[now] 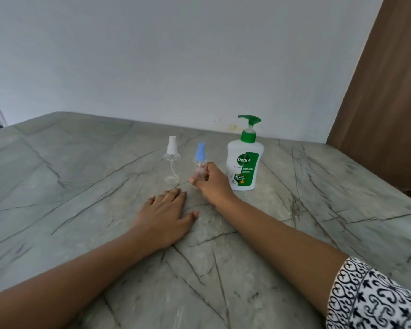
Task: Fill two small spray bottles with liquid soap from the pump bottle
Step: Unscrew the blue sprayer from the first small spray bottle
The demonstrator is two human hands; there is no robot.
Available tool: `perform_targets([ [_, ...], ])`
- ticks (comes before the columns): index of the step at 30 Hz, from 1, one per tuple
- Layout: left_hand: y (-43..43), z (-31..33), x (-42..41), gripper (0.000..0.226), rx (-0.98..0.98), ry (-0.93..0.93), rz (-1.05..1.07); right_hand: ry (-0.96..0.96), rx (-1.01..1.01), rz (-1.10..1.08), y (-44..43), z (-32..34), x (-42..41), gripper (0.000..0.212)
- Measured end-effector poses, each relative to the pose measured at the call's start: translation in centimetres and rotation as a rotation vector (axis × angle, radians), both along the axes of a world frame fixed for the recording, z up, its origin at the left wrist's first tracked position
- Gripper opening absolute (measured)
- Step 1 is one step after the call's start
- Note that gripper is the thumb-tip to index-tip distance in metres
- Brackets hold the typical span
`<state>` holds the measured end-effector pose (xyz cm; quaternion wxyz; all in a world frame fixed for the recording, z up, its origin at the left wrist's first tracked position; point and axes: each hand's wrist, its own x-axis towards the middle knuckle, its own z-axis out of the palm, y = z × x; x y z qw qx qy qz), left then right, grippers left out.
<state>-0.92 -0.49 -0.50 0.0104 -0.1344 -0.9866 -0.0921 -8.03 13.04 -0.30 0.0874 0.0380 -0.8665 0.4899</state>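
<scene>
Held the blue-capped spray bottle [201, 153] low on its clear body with the right hand [212, 184], fingers curled round the far side, thumb pinched against the near side, blue cap bare above the knuckles, probably to leave it free for unscrewing. Gripped it upright on the grey veined stone table [81, 186], between the white-capped spray bottle [171, 160] and the Dettol pump bottle [244, 162], just beside both, touching neither so far as could be told. Rested the left hand [166, 217] flat and palm down on the stone in front of the two small bottles, fingers straight and close together, thumb spread aside, holding nothing; seemingly placed there as a brace and within easy reach of the cap. Found the pump bottle upright at the right of the row, close to the wall [176, 55], green nozzle turned left toward the small bottles, handy for pumping into an opened neck. Saw both small bottles clear and apparently empty, caps on, the white-capped one untouched and upright, dip tube curled inside. Judged the task barely begun: no soap moved, first bottle merely in hand. Noted a patterned black-and-white sleeve [377, 300] on the right arm and a brown wooden panel [389, 91] at the right edge.
</scene>
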Motion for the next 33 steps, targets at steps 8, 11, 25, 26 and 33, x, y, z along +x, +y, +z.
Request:
perform_targets([
  [8,-0.1,0.0,0.0,0.066,0.083,-0.014,0.011,-0.023,0.050,0.141,3.1,-0.5,4.2,0.033],
  [11,0.1,0.5,0.2,0.061,0.413,-0.025,-0.002,-0.035,0.006,0.206,4.3,-0.7,5.3,0.027],
  [25,2.9,0.7,-2.4,0.045,0.840,0.049,-0.128,-0.018,-0.051,0.275,5.8,-1.2,6.0,0.029],
  [26,2.9,0.7,-2.4,0.045,0.859,0.054,-0.114,-0.027,-0.090,0.283,6.0,-1.3,6.1,0.031],
  [33,3.0,1.1,-1.9,0.038,0.950,0.008,-0.131,0.059,-0.314,0.197,6.6,-1.5,6.3,0.035],
])
